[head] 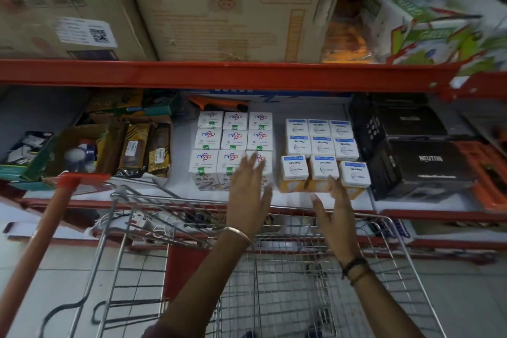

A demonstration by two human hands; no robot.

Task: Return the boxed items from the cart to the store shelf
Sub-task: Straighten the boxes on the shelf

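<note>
Two blocks of small white boxes stand on the white shelf. The left block has purple and green print. The right block has blue labels and yellow fronts. My left hand is flat with fingers spread, and its fingertips lie over the front right box of the left block. My right hand is also spread, its fingertips at the front row of the right block. Neither hand holds anything. The wire cart stands below my arms, and I see no boxes in its basket.
Black cases fill the shelf to the right, brown packets and a carton of odds to the left. Large cardboard cartons sit on the red-edged shelf above. The cart's orange handle runs down at the left.
</note>
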